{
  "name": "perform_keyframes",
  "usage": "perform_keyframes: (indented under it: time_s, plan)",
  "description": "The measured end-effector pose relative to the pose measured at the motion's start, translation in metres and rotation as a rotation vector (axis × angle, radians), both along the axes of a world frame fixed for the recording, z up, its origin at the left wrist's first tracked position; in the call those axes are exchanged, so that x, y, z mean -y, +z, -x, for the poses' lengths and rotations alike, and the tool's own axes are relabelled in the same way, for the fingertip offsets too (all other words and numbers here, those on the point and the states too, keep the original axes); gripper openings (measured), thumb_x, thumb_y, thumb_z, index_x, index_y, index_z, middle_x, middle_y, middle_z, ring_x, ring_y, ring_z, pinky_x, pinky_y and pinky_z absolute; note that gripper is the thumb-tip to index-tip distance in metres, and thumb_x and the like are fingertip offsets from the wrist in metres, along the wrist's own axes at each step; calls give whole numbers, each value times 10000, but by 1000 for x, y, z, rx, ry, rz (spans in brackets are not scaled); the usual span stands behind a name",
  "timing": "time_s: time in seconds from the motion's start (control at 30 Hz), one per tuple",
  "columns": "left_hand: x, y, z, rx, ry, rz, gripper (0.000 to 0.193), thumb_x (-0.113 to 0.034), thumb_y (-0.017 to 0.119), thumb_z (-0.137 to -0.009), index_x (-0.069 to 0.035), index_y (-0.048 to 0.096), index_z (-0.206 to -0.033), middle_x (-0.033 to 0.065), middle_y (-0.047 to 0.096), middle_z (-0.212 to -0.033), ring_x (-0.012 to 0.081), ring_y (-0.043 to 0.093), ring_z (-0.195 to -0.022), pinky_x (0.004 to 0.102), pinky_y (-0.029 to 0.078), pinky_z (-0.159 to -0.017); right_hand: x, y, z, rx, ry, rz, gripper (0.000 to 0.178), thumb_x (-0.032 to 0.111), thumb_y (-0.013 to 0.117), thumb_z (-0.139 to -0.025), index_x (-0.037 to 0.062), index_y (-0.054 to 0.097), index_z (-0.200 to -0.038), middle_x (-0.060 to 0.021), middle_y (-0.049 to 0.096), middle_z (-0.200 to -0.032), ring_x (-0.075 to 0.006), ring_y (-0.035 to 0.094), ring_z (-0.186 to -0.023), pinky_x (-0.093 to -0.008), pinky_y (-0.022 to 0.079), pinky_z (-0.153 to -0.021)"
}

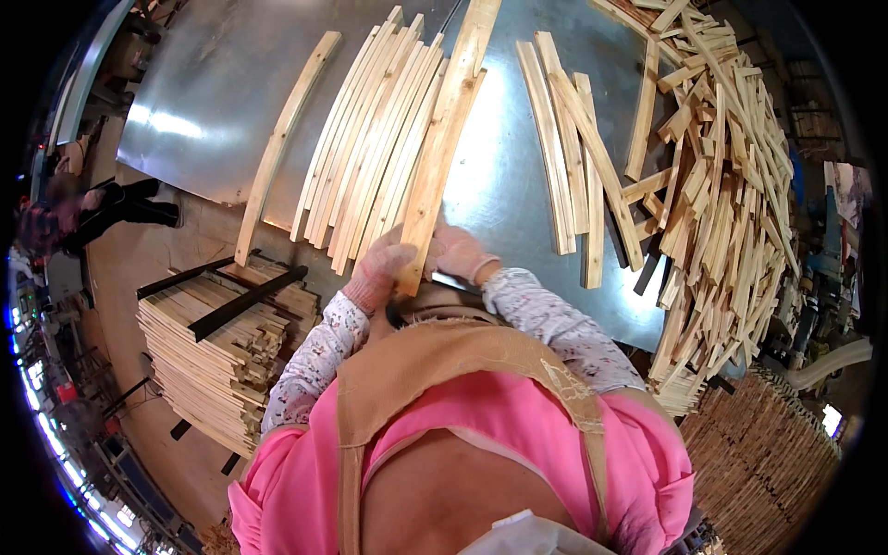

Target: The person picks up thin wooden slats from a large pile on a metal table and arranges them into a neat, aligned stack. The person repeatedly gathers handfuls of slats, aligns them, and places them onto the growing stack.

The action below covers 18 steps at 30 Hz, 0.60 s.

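Both of my hands wear pale pink gloves and hold the near end of a long wooden strip [450,120], which points away from me over the metal table. My left hand [377,269] is closed round the strip's left edge. At its right edge my right hand [460,253] grips it, with some fingers hidden behind the wood. Just left of the held strip, a row of several wooden strips [375,129] lies side by side. Farther left a single strip [289,139] lies apart, its near end past the table edge.
The metal table [208,102] reflects bright light. Right of my hands lie a few loose strips [592,139], beside a large jumbled heap of strips [721,185]. A strip stack [199,347] with dark bars [248,302] stands at left. Another person [69,208] is at far left.
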<state>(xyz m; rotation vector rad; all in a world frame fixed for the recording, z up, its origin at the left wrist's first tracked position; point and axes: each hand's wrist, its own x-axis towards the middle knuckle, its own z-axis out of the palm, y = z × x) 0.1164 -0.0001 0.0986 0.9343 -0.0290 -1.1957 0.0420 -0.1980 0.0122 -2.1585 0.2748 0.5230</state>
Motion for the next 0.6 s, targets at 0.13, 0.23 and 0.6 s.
perform_keyframes:
  time_s: [0.13, 0.23, 0.6]
  plan:
    - [19, -32, -9, 230, -32, -89, 582, -311, 695, -1010, 7, 564, -1480, 138, 740, -1222, 227, 727, -997, 340, 599, -877, 10, -9, 4, 94, -37, -170, 727, 380, 609, -1042, 34, 389, -1642, -275, 740, -1115, -337, 745, -961, -412, 619, -866]
    - [58, -31, -6, 155, -40, 1, 668, -339, 702, -996, 23, 523, -1528, 153, 738, -1234, 254, 717, -1040, 369, 577, -983, 35, 36, 28, 153, -362, -448, 551, 303, 564, -1080, 95, 505, -1587, -300, 717, -1214, -422, 728, -1033, -458, 603, -894]
    - [238, -46, 32, 1290, -497, -666, 892, -556, 607, -1013, -35, 337, -1685, 214, 398, -1701, 402, 340, -1601, 486, 281, -1314, 419, 97, -59, 523, -652, 806, 163, 157, 609, -1027, 40, 644, -1134, -273, 724, -1021, -459, 728, -1036, -504, 590, -856]
